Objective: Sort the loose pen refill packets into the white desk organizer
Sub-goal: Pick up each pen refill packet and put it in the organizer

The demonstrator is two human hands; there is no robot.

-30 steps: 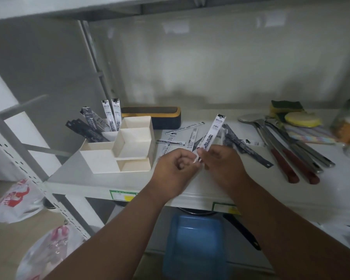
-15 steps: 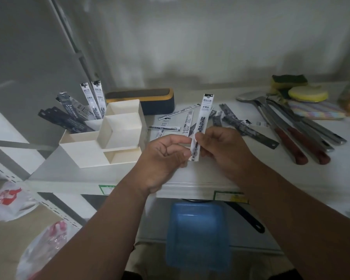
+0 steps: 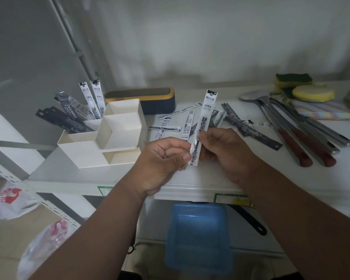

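Between both hands, above the shelf's (image 3: 69, 174) front edge: one white refill packet (image 3: 203, 122), held near upright, top leaning slightly right. Left hand (image 3: 162, 158) pinches the packet's lower left edge, thumb and forefinger closed on it. Right hand (image 3: 224, 150) closes on the packet's right side at mid-height, fingertips against the sleeve. Printed header end points up, clear of both hands.

Left of the grip: white desk organizer (image 3: 101, 142) standing on the shelf, well apart from the left hand. Its rear-left compartment holds two white packets (image 3: 91, 98) standing nearly upright, and several dark packets (image 3: 65, 116) leaning out to the left. Front compartments look unfilled from this angle.

Behind the grip: loose packets (image 3: 170, 126) lying flat on the shelf, white and dark mixed, some overlapping. Further back, a dark case with a yellow rim (image 3: 146, 98).

Right of the grip: knives with dark red handles (image 3: 303, 150) and a metal spoon (image 3: 251, 96), lying side by side. Beyond those, sponges (image 3: 299, 83).

Below the grip, under the shelf: a blue bin (image 3: 198, 237). Lower left: plastic bags (image 3: 12, 201).
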